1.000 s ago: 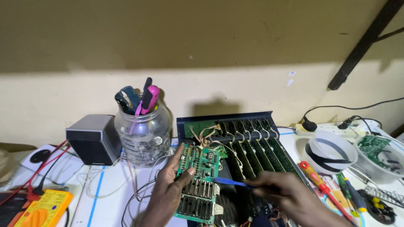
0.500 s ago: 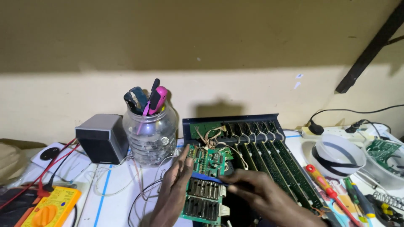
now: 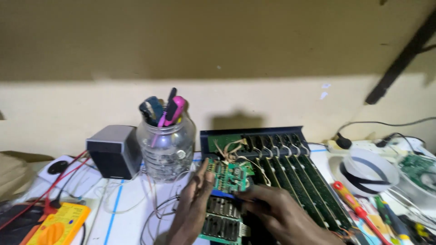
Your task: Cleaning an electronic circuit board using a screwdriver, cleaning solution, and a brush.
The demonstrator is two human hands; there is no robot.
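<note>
The right hand (image 3: pixel 277 211) had slid left onto the green circuit board (image 3: pixel 225 190), grip closed on its blue tool, while the left hand (image 3: pixel 193 206) clasped the board's edge.

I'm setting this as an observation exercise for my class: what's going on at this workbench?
A person is working on an opened electronic unit lying on a cluttered bench. The left hand steadies the edge of a green circuit board lifted above the unit. The right hand reaches in against the board's lower edge; whether it holds a tool cannot be told. A glass jar of tools, a small grey speaker and a yellow multimeter stand to the left.
</note>
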